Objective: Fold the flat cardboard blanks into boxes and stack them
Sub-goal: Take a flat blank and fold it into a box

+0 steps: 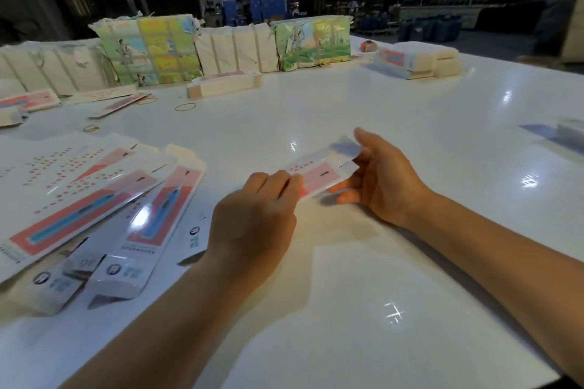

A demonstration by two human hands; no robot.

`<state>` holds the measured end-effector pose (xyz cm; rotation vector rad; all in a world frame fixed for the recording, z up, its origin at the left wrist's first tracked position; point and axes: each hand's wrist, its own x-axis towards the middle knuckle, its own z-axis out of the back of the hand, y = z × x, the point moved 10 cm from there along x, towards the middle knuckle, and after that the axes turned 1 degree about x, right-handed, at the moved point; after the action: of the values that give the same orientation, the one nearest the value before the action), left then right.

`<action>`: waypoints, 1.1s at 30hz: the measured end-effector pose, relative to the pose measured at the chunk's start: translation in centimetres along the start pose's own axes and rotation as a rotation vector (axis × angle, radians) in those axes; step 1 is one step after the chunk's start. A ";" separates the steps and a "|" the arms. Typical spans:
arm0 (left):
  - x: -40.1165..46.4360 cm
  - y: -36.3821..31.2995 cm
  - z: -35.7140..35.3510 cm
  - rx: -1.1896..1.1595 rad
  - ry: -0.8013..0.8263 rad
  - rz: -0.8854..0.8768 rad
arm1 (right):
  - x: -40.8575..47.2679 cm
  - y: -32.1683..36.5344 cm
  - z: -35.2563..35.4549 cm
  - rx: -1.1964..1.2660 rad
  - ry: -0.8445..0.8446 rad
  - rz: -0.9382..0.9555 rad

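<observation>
Cardboard blank (319,172) held between left hand (252,218) and right hand (384,178).

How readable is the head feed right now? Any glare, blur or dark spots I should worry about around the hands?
Head view: the box blank between left hand and right hand is motion-blurred, print unreadable; small light glints dot the glossy white table; the hands cast soft shadows beneath them; the warehouse background is dark; wide-angle distortion bends the edges; the flat blanks at left stay fairly legible.

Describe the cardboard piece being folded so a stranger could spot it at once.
On the white table, look near its middle, between the left hand and right hand. The small pink-and-white blank there is the only one held; the others lie flat at left.
</observation>
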<state>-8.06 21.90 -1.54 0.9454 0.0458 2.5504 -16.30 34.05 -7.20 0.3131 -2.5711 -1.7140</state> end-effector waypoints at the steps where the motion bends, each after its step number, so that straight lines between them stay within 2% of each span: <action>1: -0.1 0.1 -0.2 -0.007 0.008 0.005 | -0.1 -0.1 -0.2 -0.059 0.008 0.005; 6: -0.4 0.8 -1.0 -0.091 0.052 0.065 | -0.1 0.1 0.7 -0.129 -0.083 0.059; 13: -0.4 2.7 -2.8 -0.055 0.207 0.199 | -0.3 0.2 0.4 -0.185 -0.063 0.097; 16: -0.1 2.7 -2.6 -0.102 0.161 0.215 | -0.4 0.3 0.5 -0.094 -0.096 0.111; 18: 0.1 2.9 -2.6 -0.124 0.164 0.245 | -0.6 0.7 1.4 -0.057 -0.176 0.154; 23: 0.2 4.0 -1.9 -0.114 0.117 0.318 | -2.0 2.2 2.9 -0.235 -0.346 0.311; 33: 0.2 4.3 -1.5 -0.089 0.131 0.366 | -4.0 3.5 0.3 -0.389 -0.316 0.496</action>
<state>-10.72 18.23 -1.88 0.8129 -0.2216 2.9182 -12.98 36.37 -3.82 -0.5976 -2.1386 -2.1013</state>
